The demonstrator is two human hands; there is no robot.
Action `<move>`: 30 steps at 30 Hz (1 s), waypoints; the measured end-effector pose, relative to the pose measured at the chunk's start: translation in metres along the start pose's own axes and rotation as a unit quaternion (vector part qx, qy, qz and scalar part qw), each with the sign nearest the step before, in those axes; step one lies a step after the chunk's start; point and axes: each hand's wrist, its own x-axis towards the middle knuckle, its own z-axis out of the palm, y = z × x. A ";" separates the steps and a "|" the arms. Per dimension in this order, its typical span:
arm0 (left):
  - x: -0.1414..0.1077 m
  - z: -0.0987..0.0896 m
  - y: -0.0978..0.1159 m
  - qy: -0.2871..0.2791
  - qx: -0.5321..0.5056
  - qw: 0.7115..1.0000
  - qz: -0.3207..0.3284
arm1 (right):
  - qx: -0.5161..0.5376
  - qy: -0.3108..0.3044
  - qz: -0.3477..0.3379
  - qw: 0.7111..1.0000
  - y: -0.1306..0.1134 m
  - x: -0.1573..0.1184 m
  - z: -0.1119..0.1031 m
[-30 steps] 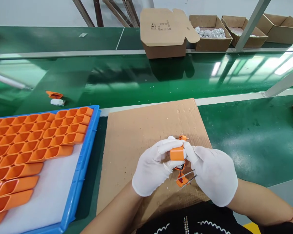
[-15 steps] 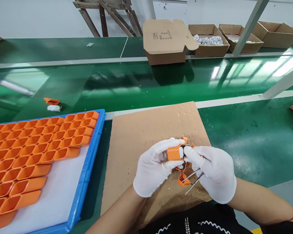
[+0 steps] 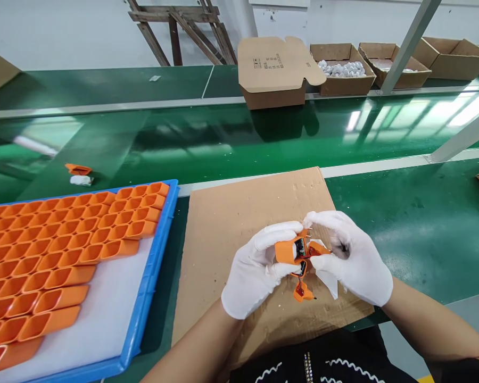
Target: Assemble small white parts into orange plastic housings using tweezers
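Left of the brown cardboard sheet (image 3: 223,229), a blue plastic tray (image 3: 146,298) holds rows of orange plastic sleeves (image 3: 69,242). Over the sheet, the white-gloved left hand (image 3: 247,276) is closed around a squarish orange plastic housing (image 3: 285,252), its fingers along the far side and its thumb along the near side. The housing lies between the two hands, inside the left one's grip, with its end showing a black component (image 3: 300,247) turned to the right. Just below hangs an orange wired cap (image 3: 302,291), near the left thumb and held by neither hand.

Right of the housing, a second orange cap (image 3: 320,248) lies with its long axis running roughly left to right, nearer the right fingertips than the left. The white-gloved right hand (image 3: 359,263) has its thumb at the near edge of that cap, seemingly touching, while its forefinger reaches toward the housing's far side; those two stand clearly apart. Whether another finger pinches the cap from behind cannot be told. A thin white flap (image 3: 328,283) sticks out below the right thumb.
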 end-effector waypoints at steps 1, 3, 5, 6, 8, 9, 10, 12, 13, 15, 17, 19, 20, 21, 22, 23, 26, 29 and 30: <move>0.000 -0.002 -0.001 -0.011 0.011 1.000 0.016 | 0.053 -0.025 0.056 0.997 0.000 0.002 -0.001; 0.001 -0.004 -0.003 -0.040 0.034 0.998 0.046 | 0.172 -0.088 0.156 0.969 -0.001 0.006 -0.003; 0.002 -0.006 -0.005 -0.073 0.046 0.994 0.071 | 0.272 -0.166 0.226 0.921 -0.002 0.009 -0.004; 0.002 -0.006 -0.006 -0.088 0.044 0.992 0.081 | 0.301 -0.200 0.248 0.899 -0.002 0.010 -0.003; 0.002 -0.005 -0.009 -0.109 0.031 0.989 0.097 | 0.325 -0.235 0.270 0.875 -0.003 0.010 -0.002; 0.001 -0.005 -0.010 -0.116 0.026 0.988 0.100 | 0.333 -0.237 0.269 0.872 -0.003 0.009 -0.001; 0.001 -0.004 -0.011 -0.120 0.026 0.987 0.099 | 0.341 -0.230 0.263 0.873 -0.003 0.007 0.001; 0.000 -0.002 -0.011 -0.124 0.037 0.987 0.095 | 0.350 -0.206 0.248 0.879 -0.004 0.004 0.003; 0.000 -0.001 -0.011 -0.124 0.043 0.987 0.093 | 0.348 -0.197 0.244 0.883 -0.004 0.002 0.004; 0.000 0.000 -0.010 -0.125 0.052 0.987 0.088 | 0.334 -0.189 0.238 0.892 -0.002 0.001 0.004; -0.001 0.001 -0.007 -0.124 0.062 0.986 0.092 | 0.321 -0.197 0.246 0.893 0.001 0.002 0.002; -0.002 0.003 -0.004 -0.109 0.082 0.986 0.093 | 0.307 -0.208 0.270 0.889 0.006 0.004 0.002; -0.004 0.005 -0.002 -0.095 0.095 0.987 0.093 | 0.299 -0.211 0.284 0.886 0.007 0.005 0.002; -0.006 0.006 0.001 -0.077 0.109 0.987 0.091 | 0.292 -0.208 0.296 0.885 0.009 0.006 0.003; -0.008 0.008 0.003 -0.060 0.125 0.986 0.092 | 0.288 -0.199 0.306 0.885 0.010 0.007 0.004; -0.010 0.011 0.006 -0.045 0.143 0.984 0.096 | 0.284 -0.186 0.316 0.886 0.012 0.007 0.006; -0.013 0.017 0.013 -0.032 0.212 0.969 0.123 | 0.265 -0.182 0.328 0.888 0.017 0.003 0.013; -0.013 0.020 0.015 -0.028 0.254 0.953 0.161 | 0.152 -0.196 0.202 0.947 0.024 -0.003 0.020; -0.012 0.020 0.015 -0.026 0.255 0.951 0.173 | 0.104 -0.181 0.146 0.967 0.026 -0.005 0.022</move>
